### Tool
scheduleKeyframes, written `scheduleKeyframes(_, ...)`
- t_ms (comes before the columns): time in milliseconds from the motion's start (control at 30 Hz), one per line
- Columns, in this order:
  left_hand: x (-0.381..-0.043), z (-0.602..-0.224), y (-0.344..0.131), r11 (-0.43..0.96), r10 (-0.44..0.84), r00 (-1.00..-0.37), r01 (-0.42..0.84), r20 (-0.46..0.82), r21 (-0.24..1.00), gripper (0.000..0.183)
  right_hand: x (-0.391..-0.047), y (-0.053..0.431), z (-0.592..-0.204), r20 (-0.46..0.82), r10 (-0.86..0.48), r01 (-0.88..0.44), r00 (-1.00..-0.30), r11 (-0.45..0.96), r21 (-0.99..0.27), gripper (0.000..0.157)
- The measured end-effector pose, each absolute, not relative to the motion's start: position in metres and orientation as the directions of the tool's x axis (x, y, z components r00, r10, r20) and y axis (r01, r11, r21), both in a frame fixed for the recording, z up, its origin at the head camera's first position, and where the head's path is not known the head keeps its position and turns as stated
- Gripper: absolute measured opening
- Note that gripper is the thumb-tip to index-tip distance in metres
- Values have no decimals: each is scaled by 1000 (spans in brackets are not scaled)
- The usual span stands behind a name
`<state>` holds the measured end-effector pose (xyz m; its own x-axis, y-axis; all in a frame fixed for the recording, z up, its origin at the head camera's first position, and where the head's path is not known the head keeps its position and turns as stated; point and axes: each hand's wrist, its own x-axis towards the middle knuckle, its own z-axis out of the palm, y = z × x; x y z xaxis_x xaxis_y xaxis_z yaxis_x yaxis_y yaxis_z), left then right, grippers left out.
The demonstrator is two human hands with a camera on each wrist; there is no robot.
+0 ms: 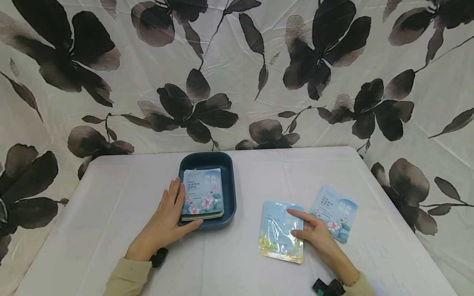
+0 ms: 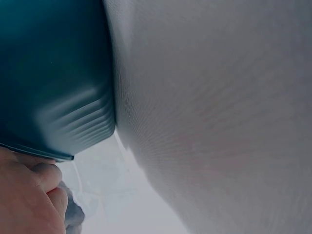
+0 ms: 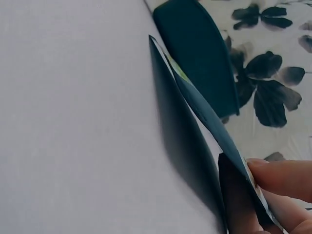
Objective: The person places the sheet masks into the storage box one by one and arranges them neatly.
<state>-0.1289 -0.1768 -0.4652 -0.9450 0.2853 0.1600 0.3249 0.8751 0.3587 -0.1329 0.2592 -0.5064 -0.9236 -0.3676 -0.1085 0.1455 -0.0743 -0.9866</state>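
Observation:
My left hand point(image 1: 161, 220) rests along the left side of a dark blue plastic basin point(image 1: 230, 189), its fingers fairly straight at the rim and thumb near the front corner. Inside lies a stack of light blue flower-printed face mask packets point(image 1: 203, 193). To the right, my right hand point(image 1: 320, 240) pinches a shiny blue, green and gold face mask packet point(image 1: 279, 230) by its right edge. The right wrist view shows that packet point(image 3: 207, 114) edge-on, tilted over the tabletop. Another flower-printed packet point(image 1: 335, 211) lies flat beyond the right hand, partly covered by it.
A white cloth covers the table point(image 1: 148, 181). Behind it hangs a white curtain point(image 1: 255, 111) with dark flowers. Each wrist wears a small black camera; the right one point(image 1: 328, 287) sits near the front edge of view.

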Motion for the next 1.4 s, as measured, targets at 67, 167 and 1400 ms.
scheduleKeyframes(67, -129, -465, -178, 874, 287, -943, 329, 166, 357, 119, -135, 255, -506, -112, -389, 156, -915, -85, -984, 65)
scheduleKeyframes(167, -129, -465, -178, 874, 286, -943, 329, 167, 359, 119, -137, 249, -505, -130, -396, 178, -909, -87, -980, 63)
scheduleKeyframes(1400, -128, -463, -175, 886, 272, -948, 314, 167, 341, 119, -198, 178, -427, -145, -417, 279, -897, -279, -919, 58)
